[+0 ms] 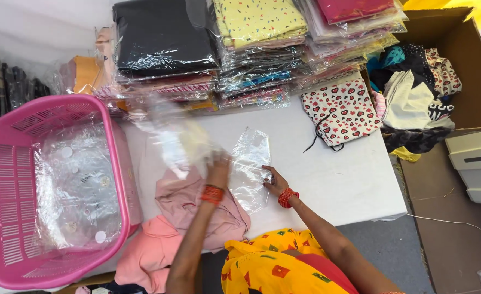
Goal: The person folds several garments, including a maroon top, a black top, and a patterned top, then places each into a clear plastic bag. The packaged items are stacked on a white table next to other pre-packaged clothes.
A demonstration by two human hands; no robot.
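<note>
From the head camera, the left hand [217, 166] grips a clear plastic bag [178, 133] (it is blurry) above a folded pink cloth [188, 204] on the white table [333, 174]. The right hand [273, 179] presses flat, fingers open, on another clear bag [249, 163]. A pink basket [11, 190] sits far left.

Single head-worn view, looking steeply down from above the near table [333, 179] edge, close to the work; pink basket [11, 218] at left, cardboard box [469, 81] far right
</note>
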